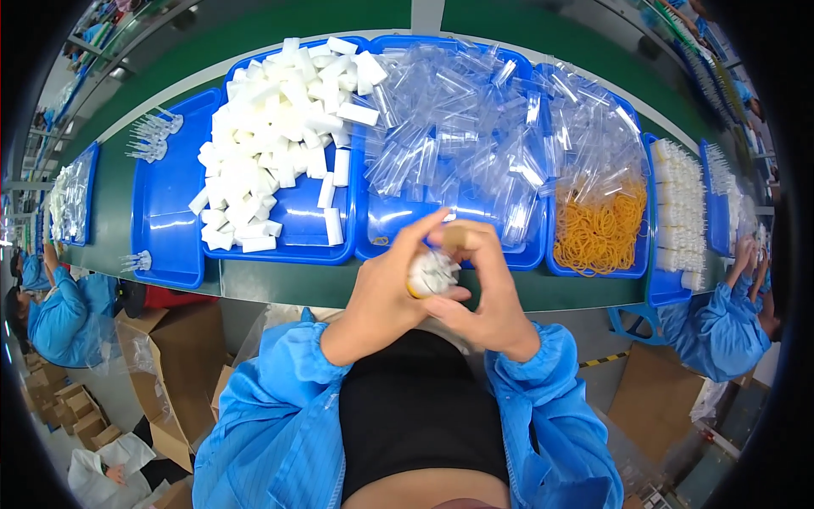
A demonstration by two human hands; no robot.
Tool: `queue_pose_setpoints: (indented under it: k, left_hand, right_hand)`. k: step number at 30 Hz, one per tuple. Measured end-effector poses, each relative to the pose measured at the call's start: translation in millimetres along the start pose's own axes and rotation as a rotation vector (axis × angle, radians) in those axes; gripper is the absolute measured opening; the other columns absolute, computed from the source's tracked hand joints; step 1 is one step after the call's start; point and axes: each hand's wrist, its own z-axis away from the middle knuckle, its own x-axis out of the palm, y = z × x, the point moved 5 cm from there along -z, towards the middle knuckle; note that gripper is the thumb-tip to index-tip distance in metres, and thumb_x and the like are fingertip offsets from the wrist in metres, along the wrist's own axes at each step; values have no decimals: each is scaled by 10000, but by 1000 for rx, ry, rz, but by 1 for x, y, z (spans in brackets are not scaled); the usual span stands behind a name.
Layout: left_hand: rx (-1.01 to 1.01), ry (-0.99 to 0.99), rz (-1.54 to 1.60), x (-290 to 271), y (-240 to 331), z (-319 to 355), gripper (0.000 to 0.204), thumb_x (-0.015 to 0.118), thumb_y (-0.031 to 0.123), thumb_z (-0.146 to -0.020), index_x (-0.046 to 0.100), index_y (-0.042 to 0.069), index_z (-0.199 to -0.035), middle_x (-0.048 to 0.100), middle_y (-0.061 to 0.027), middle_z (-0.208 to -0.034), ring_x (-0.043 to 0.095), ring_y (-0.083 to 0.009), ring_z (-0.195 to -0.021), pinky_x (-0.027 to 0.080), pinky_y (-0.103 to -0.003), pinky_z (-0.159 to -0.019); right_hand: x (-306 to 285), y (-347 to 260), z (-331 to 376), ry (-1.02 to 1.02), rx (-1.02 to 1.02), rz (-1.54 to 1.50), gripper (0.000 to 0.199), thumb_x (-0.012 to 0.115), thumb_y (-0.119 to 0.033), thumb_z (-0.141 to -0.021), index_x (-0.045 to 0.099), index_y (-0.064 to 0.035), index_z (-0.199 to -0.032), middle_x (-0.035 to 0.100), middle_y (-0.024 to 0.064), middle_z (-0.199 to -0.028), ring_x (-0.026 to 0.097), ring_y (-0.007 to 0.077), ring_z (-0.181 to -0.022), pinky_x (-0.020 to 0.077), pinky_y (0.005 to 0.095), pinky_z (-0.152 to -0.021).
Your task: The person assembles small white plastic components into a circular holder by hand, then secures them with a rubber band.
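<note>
In front of my body, just over the near edge of the trays, my left hand (pixel 381 284) and my right hand (pixel 487 293) come together. Between them they grip a small white bundle (pixel 434 273), partly smeared by motion, with thin dark lines at its end and a yellow edge low on its left side. My left fingers curve around its left side. The right thumb reaches under it, and the right fingers arch over its top. Nearest beyond the hands is a blue tray (pixel 398 242) holding many clear plastic sleeves (pixel 458 127).
Left of it, another blue tray (pixel 297 233) holds a heap of white foam blocks (pixel 280 127); further left, a tray (pixel 174 212) has thin white plastic pieces (pixel 154 131). Yellow rubber bands (pixel 600 229) lie at right, beside stacked white bundles (pixel 678 204). Cardboard boxes (pixel 182 365) and co-workers flank me.
</note>
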Motion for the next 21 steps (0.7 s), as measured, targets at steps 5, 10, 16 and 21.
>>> queue_pose_setpoints:
  k: [5,10,16,21]
  left_hand:
    - [-501,-173,959,9,-14,8,711,678,151,-930,277,30,-1505,537,-61,-1154,570,-120,-1016,497,-286,-866]
    - [-293,-180,841,3,-9,9,840,728,155,-894,203,49,-1541,469,-153,-1373,501,-238,-1255,430,-382,-1036]
    - [127,-103,136,-28,1,9,741,908,155,-649,581,46,-1305,582,-139,-1318,572,-309,-1198,479,-407,-997]
    - [187,-79,150,-33,1,15,687,912,146,-635,622,30,-1247,657,-132,-1206,613,-293,-1139,494,-385,-976]
  right_hand:
    - [-9,-12,7,-121,-239,470,796,840,-88,-660,510,-69,-1384,471,152,-1398,522,325,-1167,459,394,-944]
    - [-21,-8,5,-50,-105,360,769,843,-55,-638,544,-45,-1346,584,141,-1284,576,309,-1142,492,381,-946]
    - [-30,-12,9,-164,-66,260,721,856,-77,-633,574,-33,-1296,601,132,-1261,583,298,-1134,496,386,-945]
    - [-24,-14,10,-219,-123,231,713,855,-74,-622,579,-37,-1278,619,124,-1202,594,297,-1086,500,385,-920]
